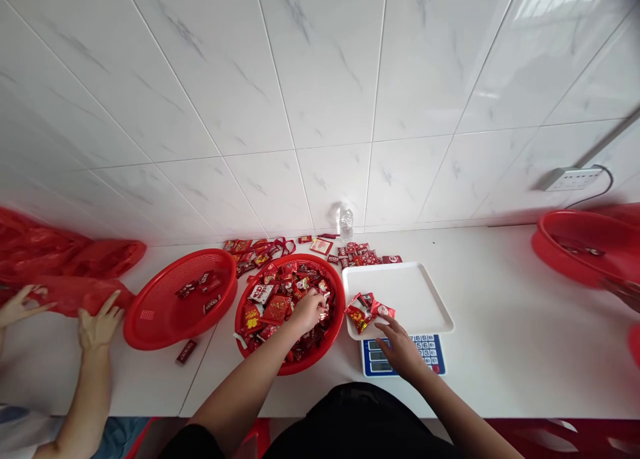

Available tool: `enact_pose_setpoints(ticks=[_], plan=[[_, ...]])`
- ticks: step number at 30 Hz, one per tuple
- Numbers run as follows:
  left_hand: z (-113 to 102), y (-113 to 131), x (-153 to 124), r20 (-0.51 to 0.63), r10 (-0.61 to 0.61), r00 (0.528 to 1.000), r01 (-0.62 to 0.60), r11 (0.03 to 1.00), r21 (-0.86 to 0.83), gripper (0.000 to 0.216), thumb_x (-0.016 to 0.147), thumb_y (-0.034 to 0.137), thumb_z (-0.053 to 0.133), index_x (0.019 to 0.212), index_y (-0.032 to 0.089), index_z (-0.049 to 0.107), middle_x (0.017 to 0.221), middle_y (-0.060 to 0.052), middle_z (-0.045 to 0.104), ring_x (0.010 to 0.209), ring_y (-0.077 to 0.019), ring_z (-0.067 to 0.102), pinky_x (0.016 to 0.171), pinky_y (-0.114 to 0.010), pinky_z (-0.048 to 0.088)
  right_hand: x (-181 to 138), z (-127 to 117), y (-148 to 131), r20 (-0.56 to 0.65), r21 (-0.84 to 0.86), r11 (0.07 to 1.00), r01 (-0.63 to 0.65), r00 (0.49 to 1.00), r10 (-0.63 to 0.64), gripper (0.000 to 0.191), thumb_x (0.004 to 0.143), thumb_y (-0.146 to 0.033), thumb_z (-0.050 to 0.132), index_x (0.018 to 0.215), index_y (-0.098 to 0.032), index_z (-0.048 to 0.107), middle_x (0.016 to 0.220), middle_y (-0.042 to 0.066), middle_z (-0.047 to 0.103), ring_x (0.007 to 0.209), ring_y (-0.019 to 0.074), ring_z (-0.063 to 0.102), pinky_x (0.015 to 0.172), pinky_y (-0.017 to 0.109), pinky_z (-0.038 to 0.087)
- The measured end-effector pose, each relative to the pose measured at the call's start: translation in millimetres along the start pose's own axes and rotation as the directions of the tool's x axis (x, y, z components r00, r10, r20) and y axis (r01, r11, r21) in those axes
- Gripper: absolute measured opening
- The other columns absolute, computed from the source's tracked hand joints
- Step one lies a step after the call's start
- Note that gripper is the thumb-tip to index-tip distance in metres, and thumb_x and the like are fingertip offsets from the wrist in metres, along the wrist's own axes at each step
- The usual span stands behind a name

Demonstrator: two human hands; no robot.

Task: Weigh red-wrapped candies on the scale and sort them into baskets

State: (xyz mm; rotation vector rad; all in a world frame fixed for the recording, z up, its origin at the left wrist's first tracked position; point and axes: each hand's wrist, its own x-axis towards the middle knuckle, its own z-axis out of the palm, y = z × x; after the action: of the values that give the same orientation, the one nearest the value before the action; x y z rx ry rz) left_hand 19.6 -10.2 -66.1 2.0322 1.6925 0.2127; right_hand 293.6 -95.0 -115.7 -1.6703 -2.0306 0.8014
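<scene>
My left hand [309, 312] reaches into the round red basket [341, 299] full of small wrapped candies [275, 307]. Its fingers are curled together at the right side of the heap, and what they hold is hidden. My right hand [401, 347] is over the front edge of the white tray [415, 292] of a digital scale [370, 366], fingers apart. Its fingertips are close to a few red candy packets [362, 310] at the tray's left side. Part of the scale's blue keypad lies under that hand.
Left stands another red basket [150, 332] with a few candies. A co-worker's hands [97, 322] handle a red plastic bag [70, 294] there. Loose candies [357, 254] and a clear bottle [345, 222] lie along the wall. A red basin [555, 252] stands far right, another person's hand beside it.
</scene>
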Motion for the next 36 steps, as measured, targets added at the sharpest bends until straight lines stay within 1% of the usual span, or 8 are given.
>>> enact_pose_setpoints(ticks=[5,9,14,19,22,26,32,36], plan=[[-24,21,18,-0.185,0.038,0.982,-0.051,0.996,-0.068,0.012,0.077,0.011,0.053,0.080,0.020,0.060,0.093,-0.001,0.050,0.077,-0.0126,0.055,0.072,-0.024,0.043,1,-6,-4,-0.009,0.029,1.000,-0.008,1.000,0.008,0.038,0.082,-0.026,0.046,0.118,-0.024,0.057,0.136,0.008,0.044,0.118,0.0241,0.049,0.095,0.038,0.044],[-24,50,36,-0.252,0.051,0.966,-0.091,0.985,-0.150,0.009,0.075,0.013,0.055,0.079,0.020,0.060,0.092,-0.002,0.052,0.083,-0.0150,0.056,0.079,-0.027,0.045,3,-10,-5,-0.006,0.023,1.000,-0.020,1.000,0.020,0.038,0.082,-0.025,0.046,0.118,-0.023,0.057,0.136,0.009,0.045,0.120,0.0242,0.048,0.097,0.037,0.042],[-9,74,57,-0.073,0.103,0.992,-0.116,0.975,-0.192,0.016,0.081,0.021,0.050,0.093,0.020,0.061,0.104,-0.005,0.058,0.095,-0.0182,0.057,0.086,-0.031,0.045,3,-14,-1,-0.020,0.007,1.000,-0.024,1.000,0.024,0.039,0.082,-0.024,0.046,0.120,-0.026,0.055,0.135,0.007,0.046,0.120,0.0240,0.047,0.096,0.037,0.042],[3,72,60,0.079,0.162,0.984,-0.145,0.971,-0.188,0.030,0.078,0.027,0.057,0.108,0.021,0.061,0.116,-0.006,0.060,0.105,-0.0215,0.057,0.093,-0.033,0.042,8,-19,2,-0.052,-0.034,0.999,-0.030,0.998,0.029,0.041,0.082,-0.023,0.046,0.122,-0.028,0.053,0.135,0.006,0.046,0.124,0.0243,0.042,0.098,0.039,0.040],[6,69,53,0.072,0.187,0.980,-0.172,0.968,-0.183,0.036,0.081,0.028,0.054,0.117,0.021,0.056,0.125,-0.008,0.055,0.112,-0.0214,0.053,0.096,-0.033,0.040,17,-19,-1,-0.055,-0.070,0.997,-0.028,0.998,0.024,0.042,0.084,-0.027,0.045,0.125,-0.025,0.050,0.137,0.008,0.044,0.128,0.0252,0.036,0.101,0.040,0.036],[7,68,35,-0.008,0.190,0.982,-0.188,0.961,-0.204,0.032,0.083,0.026,0.050,0.114,0.020,0.057,0.123,-0.008,0.056,0.112,-0.0197,0.052,0.098,-0.033,0.039,33,-13,-8,-0.018,-0.135,0.991,-0.019,1.000,0.017,0.047,0.082,-0.028,0.049,0.129,-0.026,0.046,0.142,0.007,0.038,0.133,0.0272,0.026,0.103,0.042,0.030],[1,63,-11,-0.018,0.133,0.991,-0.132,0.935,-0.329,0.026,0.083,0.024,0.048,0.106,0.021,0.060,0.113,-0.005,0.062,0.103,-0.0167,0.057,0.092,-0.029,0.044,50,-10,0,-0.031,-0.143,0.988,-0.065,0.998,0.061,0.045,0.085,-0.017,0.040,0.129,-0.028,0.044,0.119,0.007,0.059,0.113,0.0231,0.049,0.091,0.037,0.037],[-2,50,-42,0.031,0.029,0.999,-0.012,0.891,-0.455,0.025,0.083,0.027,0.047,0.103,0.020,0.060,0.106,-0.005,0.065,0.094,-0.0160,0.061,0.084,-0.027,0.049,59,-18,5,-0.083,-0.120,0.983,-0.139,0.988,0.129,0.042,0.091,-0.020,0.025,0.127,-0.020,0.046,0.114,0.012,0.060,0.107,0.0227,0.053,0.086,0.035,0.040]])
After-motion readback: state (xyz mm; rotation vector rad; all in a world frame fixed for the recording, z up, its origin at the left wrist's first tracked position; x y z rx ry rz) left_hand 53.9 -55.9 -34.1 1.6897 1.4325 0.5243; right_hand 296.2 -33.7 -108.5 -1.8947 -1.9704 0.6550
